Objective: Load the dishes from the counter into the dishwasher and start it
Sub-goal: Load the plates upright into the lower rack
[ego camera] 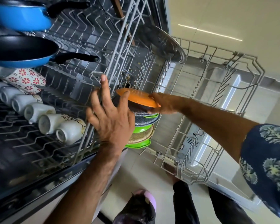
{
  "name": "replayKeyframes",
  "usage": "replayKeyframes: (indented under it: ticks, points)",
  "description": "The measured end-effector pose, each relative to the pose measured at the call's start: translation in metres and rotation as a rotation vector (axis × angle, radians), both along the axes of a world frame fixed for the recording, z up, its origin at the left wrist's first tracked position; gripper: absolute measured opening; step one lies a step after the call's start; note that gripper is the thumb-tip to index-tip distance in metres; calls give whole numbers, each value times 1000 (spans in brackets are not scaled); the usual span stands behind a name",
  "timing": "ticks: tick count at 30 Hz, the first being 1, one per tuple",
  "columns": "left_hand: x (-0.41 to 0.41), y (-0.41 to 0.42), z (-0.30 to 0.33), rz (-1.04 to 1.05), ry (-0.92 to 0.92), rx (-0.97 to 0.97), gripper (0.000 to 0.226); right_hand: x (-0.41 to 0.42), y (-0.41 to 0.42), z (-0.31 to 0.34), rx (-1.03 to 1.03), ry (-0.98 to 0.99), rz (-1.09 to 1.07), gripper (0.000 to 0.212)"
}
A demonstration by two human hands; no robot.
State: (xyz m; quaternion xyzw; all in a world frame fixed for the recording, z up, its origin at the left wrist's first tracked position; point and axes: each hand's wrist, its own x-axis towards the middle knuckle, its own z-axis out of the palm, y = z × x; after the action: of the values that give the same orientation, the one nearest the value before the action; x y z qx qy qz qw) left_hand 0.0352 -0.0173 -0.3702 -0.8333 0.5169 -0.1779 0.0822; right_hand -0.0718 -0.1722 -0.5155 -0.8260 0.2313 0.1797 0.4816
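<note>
My right hand [164, 103] grips the edge of an orange plate [136, 97] over the lower rack [220, 101] of the open dishwasher. Behind it stand a grey speckled plate [144, 120], green plates [139, 129] and a brown speckled plate [141, 135] in a row on edge. My left hand [110, 117] is spread with straight fingers against the front rim of the upper rack [118, 44], just left of the plates. The upper rack holds two blue pans [23, 16], a flowered mug [24, 80] and several white cups [39, 110].
A steel lid [170, 44] stands at the back of the lower rack. The right half of the lower rack holds nothing. The dishwasher door [233, 102] lies open beneath it. My feet [141, 207] stand on the pale tiled floor near the door's edge.
</note>
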Motion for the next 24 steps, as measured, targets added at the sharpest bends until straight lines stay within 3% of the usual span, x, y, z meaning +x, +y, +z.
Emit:
replayKeyframes:
  ticks: [3,5,9,12,19,24]
  points:
    - [0,0,0,3,-1,6,48,-8,-4,5,161,11,-63,82]
    - [1,1,0,4,-11,9,47,-9,-1,4,163,25,-90,78]
    - [1,1,-1,10,-18,30,46,-10,9,-8,-26,78,-158,59]
    - [1,1,1,6,-31,45,48,-15,17,-6,-33,61,-213,55]
    - [-6,4,28,47,84,217,65,-63,30,49,-255,-8,-80,69]
    - [-31,21,75,5,186,360,85,-102,37,130,-505,-27,107,88]
